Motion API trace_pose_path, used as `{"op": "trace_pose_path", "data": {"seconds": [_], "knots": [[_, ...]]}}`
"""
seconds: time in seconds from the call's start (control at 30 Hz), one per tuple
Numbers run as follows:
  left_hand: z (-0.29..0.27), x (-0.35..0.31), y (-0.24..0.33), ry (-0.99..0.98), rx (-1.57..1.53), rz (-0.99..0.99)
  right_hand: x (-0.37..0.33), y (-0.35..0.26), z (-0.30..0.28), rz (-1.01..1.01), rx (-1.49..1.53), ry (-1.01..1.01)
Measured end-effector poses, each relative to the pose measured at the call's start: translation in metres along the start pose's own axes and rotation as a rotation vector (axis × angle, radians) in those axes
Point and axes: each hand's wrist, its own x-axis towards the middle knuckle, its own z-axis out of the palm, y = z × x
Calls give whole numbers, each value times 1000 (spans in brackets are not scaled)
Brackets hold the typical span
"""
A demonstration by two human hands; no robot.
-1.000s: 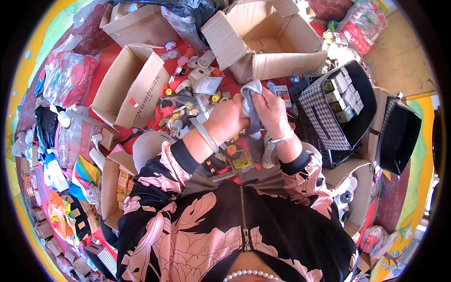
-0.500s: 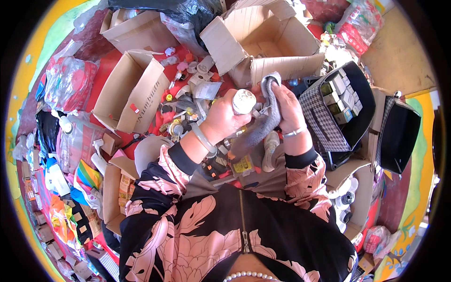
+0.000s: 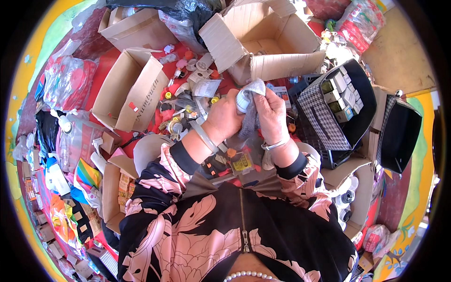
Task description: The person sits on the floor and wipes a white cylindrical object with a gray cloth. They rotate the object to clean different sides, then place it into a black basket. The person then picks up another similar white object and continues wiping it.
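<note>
In front of my body, my left hand [image 3: 224, 115] is closed round a white round-ended container [image 3: 242, 102], much of it hidden by fingers and cloth. My right hand [image 3: 272, 115] grips a grey cloth [image 3: 250, 123] and presses it against the container, with one fold lying over the end. The two hands are close together. Beneath them lies a jumble of small bottles, caps and packets, among them a clear packet with a yellow label [image 3: 242, 163].
Beyond my hands stands a large open cardboard box [image 3: 286, 66]; a smaller box [image 3: 146, 101] is to the left. At right, a houndstooth-patterned bin [image 3: 324, 120] holds several small cartons [image 3: 346, 96]. Another box [image 3: 359, 202] with white containers sits by my right side.
My right hand has moved left and brought the cloth onto the container. Before, the cloth hung loosely to the right and the container's white end was uncovered.
</note>
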Motion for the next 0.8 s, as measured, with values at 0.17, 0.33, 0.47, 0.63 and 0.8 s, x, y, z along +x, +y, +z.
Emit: {"op": "trace_pose_path", "data": {"seconds": [0.17,0.33,0.47,0.63,0.8], "knots": [[5,-1,1,24,-3,166,8,1,-3,154,215,192],[-5,4,-7,-128,-723,109,28,7,-30,326,293,121],[-21,6,-15,-285,-1182,-157,35,-10,-45,397,374,188],[-15,5,-18,-306,-1136,-176,38,-17,-61,374,637,143],[-8,8,-5,-396,-927,-58,29,-38,-57,308,769,-2]]}}
